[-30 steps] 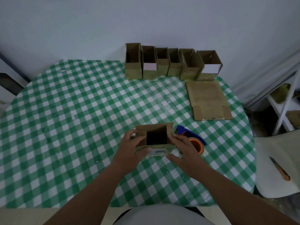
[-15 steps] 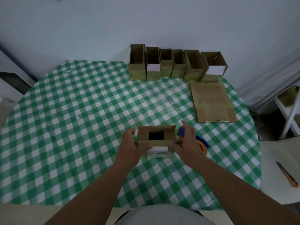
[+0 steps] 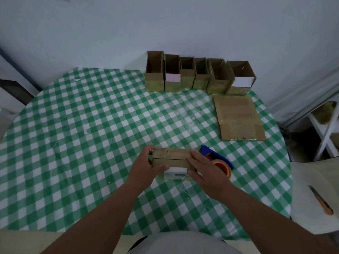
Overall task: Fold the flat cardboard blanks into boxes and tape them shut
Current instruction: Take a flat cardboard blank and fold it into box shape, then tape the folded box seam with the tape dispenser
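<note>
A small cardboard box (image 3: 171,158) stands on the checked table near me, its two top flaps folded flat so a seam runs across the top. A white label shows on its near side. My left hand (image 3: 146,166) grips the box's left end, fingers over the top and thumb on the near face. My right hand (image 3: 205,169) lies flat with straight fingers pressing the right part of the top. A blue tape dispenser with an orange roll (image 3: 218,162) sits just right of the box, partly behind my right hand.
Several open-topped folded boxes (image 3: 200,74) line the far table edge by the wall. A flat cardboard blank (image 3: 238,118) lies at the right. An orange utility knife (image 3: 321,200) rests on a white chair at the right. A white shelf stands further right.
The box's top flaps have gone from open, with a dark interior showing, to folded flat. Both hands moved onto the top; the right hand now lies flat on it.
</note>
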